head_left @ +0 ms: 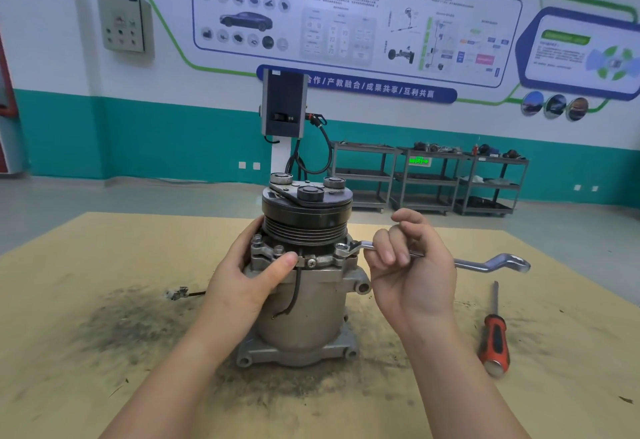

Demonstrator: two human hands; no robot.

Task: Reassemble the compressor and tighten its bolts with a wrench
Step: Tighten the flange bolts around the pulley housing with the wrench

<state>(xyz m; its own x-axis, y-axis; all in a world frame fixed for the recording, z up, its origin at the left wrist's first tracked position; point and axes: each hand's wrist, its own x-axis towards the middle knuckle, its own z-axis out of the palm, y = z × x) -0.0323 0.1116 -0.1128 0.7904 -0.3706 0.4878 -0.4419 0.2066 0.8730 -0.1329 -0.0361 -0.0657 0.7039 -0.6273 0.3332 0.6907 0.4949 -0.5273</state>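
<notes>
Head view: a wrench (433,258) is sitting on a compressor (304,286) bolt.
The right hand (412,265) is curling its grip around the shank; the left hand (242,275) is clasping the housing, thumb pressing.

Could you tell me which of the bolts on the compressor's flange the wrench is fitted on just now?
The right-hand bolt: the wrench ring sits over it, while the left bolts, beside the left hand, stand bare.

Your left hand (249,275) grips the upright compressor (304,300) on the bench (104,352), thumb pressed just beside its front screw. Your right hand (412,265) holds the wrench (485,263) — its ring end sits on a bolt (341,248) under the pulley. A red-handled screwdriver (494,338) lies near, to the right.
</notes>
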